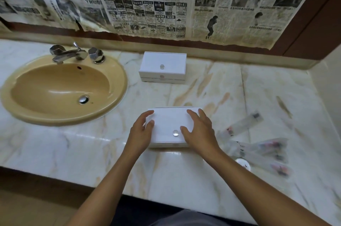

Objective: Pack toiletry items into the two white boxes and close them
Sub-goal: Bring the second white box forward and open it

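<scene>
A: Both hands are on the near box (167,126), at the lower centre of the frame. The left hand (141,133) curls its fingers (148,115) on the left edge; the right hand (200,131) lies flat on the lid, fingers spread.

B: Is it packed? The packets (265,149) at the lower right are still on the surface (73,144).

A: I think 1 hand should steady the box and the other lift the lid by the knob (175,133). The far box (163,67), upper centre, stays closed.
</scene>
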Demonstrator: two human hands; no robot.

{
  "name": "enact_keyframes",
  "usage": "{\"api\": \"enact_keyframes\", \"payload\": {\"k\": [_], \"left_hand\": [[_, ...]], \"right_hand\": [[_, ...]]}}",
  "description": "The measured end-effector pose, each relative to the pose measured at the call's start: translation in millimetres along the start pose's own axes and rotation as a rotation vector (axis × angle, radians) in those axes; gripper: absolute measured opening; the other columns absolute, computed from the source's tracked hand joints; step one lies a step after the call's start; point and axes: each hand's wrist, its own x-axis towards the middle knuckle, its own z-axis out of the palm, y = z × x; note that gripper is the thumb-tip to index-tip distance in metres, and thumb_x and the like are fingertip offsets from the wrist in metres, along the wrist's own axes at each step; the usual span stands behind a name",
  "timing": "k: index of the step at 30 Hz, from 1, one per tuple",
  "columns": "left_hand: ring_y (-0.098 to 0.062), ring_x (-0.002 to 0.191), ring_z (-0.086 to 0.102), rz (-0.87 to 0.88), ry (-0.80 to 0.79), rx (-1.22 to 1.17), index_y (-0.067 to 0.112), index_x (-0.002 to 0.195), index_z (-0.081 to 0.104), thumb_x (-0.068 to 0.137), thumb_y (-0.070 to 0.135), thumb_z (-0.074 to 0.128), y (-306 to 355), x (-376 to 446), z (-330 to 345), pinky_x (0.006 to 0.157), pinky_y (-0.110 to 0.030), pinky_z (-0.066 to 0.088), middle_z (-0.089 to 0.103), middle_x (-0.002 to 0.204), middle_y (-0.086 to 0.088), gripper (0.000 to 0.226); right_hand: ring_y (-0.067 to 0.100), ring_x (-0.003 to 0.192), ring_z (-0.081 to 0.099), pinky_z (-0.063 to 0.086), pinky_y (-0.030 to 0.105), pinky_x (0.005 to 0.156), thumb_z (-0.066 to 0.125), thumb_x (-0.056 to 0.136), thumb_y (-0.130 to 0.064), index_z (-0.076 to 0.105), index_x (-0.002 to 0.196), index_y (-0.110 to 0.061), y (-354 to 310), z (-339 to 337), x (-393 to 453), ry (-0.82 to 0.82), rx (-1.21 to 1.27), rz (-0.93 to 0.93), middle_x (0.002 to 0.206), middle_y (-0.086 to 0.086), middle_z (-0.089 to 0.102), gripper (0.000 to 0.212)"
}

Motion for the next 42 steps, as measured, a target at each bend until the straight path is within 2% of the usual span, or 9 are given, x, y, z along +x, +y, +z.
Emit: {"api": "enact_keyframes", "payload": {"k": [3, 6, 15, 21, 25, 27, 33, 38, 42], "left_hand": [[0.009, 0.102, 0.048, -0.018, -0.014, -0.015, 0.03, 0.136, 0.052, 0.102, 0.022, 0.046, -3.1, 1.9, -1.7, 0.093, -0.021, 0.034, 0.049, 0.141, 0.012, 0.035], [0.02, 0.098, 0.048, -0.033, -0.003, -0.019, 0.034, 0.132, 0.053, 0.102, 0.024, 0.047, -10.1, 5.2, -4.7, 0.093, -0.025, 0.04, 0.054, 0.135, 0.007, 0.032], [-0.013, 0.12, 0.057, -0.005, 0.059, -0.092, 0.033, 0.118, 0.062, 0.102, 0.011, 0.039, -16.4, 15.1, -16.8, 0.103, -0.043, 0.047, 0.061, 0.121, 0.019, 0.035], [-0.009, 0.112, 0.061, 0.011, 0.026, -0.188, 0.023, 0.121, 0.063, 0.095, -0.006, 0.04, -14.6, 21.7, -17.9, 0.092, -0.03, 0.052, 0.064, 0.122, 0.008, 0.045], [0.009, 0.091, 0.063, 0.078, 0.037, -0.189, 0.019, 0.104, 0.066, 0.098, 0.011, 0.055, -6.6, 28.0, -9.9, 0.072, -0.008, 0.045, 0.069, 0.099, 0.024, 0.015], [0.007, 0.085, 0.064, 0.096, 0.09, -0.158, 0.017, 0.099, 0.067, 0.099, 0.019, 0.056, -4.0, 32.7, -4.9, 0.071, -0.008, 0.044, 0.071, 0.091, 0.016, 0.012], [-0.011, 0.1, 0.063, 0.043, 0.211, -0.094, 0.016, 0.109, 0.068, 0.1, 0.03, 0.054, -5.1, 43.9, 6.4, 0.083, -0.019, 0.046, 0.069, 0.104, 0.006, 0.023], [-0.014, 0.097, 0.062, 0.037, 0.29, -0.052, 0.014, 0.107, 0.066, 0.101, 0.033, 0.051, -3.3, 44.1, 16.2, 0.074, -0.012, 0.042, 0.068, 0.102, 0.002, 0.025], [-0.016, 0.099, 0.062, 0.043, 0.308, -0.042, 0.013, 0.109, 0.066, 0.101, 0.034, 0.05, -4.0, 44.4, 18.6, 0.076, -0.019, 0.042, 0.068, 0.104, 0.0, 0.027]], "right_hand": [[0.027, 0.142, 0.018, 0.011, 0.053, 0.114, 0.053, 0.092, -0.041, 0.049, 0.134, -0.027, -0.4, 8.7, -4.5, 0.153, -0.241, -0.167, 0.15, 0.005, 0.031, 0.045], [0.029, 0.116, 0.047, 0.022, 0.055, 0.107, 0.06, 0.083, -0.045, 0.069, 0.101, -0.022, -3.9, 17.4, -8.2, 0.25, -0.296, -0.333, 0.111, 0.002, 0.06, 0.031], [0.023, 0.108, 0.042, 0.029, 0.038, 0.099, 0.045, 0.093, -0.031, 0.061, 0.097, -0.016, -28.1, 2.4, -3.4, 0.045, -0.422, -0.342, 0.107, -0.001, 0.057, 0.022], [0.025, 0.103, 0.046, 0.037, 0.04, 0.091, 0.046, 0.088, -0.027, 0.062, 0.082, -0.013, -59.2, -37.9, 27.3, -0.025, -0.249, -0.254, 0.092, 0.001, 0.061, 0.023], [0.026, 0.106, 0.046, 0.035, 0.041, 0.091, 0.046, 0.088, -0.027, 0.064, 0.075, -0.006, -73.2, -53.8, 51.1, -0.065, -0.212, -0.185, 0.083, 0.003, 0.066, 0.03], [0.026, 0.107, 0.046, 0.032, 0.039, 0.087, 0.047, 0.089, -0.029, 0.066, 0.078, -0.01, -77.1, -57.9, 59.9, -0.008, -0.241, -0.21, 0.088, 0.002, 0.066, 0.03], [0.02, 0.109, 0.045, 0.029, 0.034, 0.093, 0.052, 0.092, -0.03, 0.066, 0.108, -0.021, -63.0, -69.8, 65.4, 0.364, -0.088, -0.308, 0.109, -0.001, 0.059, 0.023], [0.017, 0.109, 0.045, 0.028, 0.029, 0.092, 0.054, 0.092, -0.024, 0.066, 0.105, -0.021, -34.3, -75.7, 57.2, 0.443, -0.004, -0.294, 0.111, -0.003, 0.058, 0.018], [0.016, 0.11, 0.046, 0.031, 0.029, 0.091, 0.054, 0.093, -0.025, 0.066, 0.107, -0.021, -10.7, -78.2, 50.6, 0.434, -0.001, -0.233, 0.111, -0.003, 0.059, 0.019]]}}
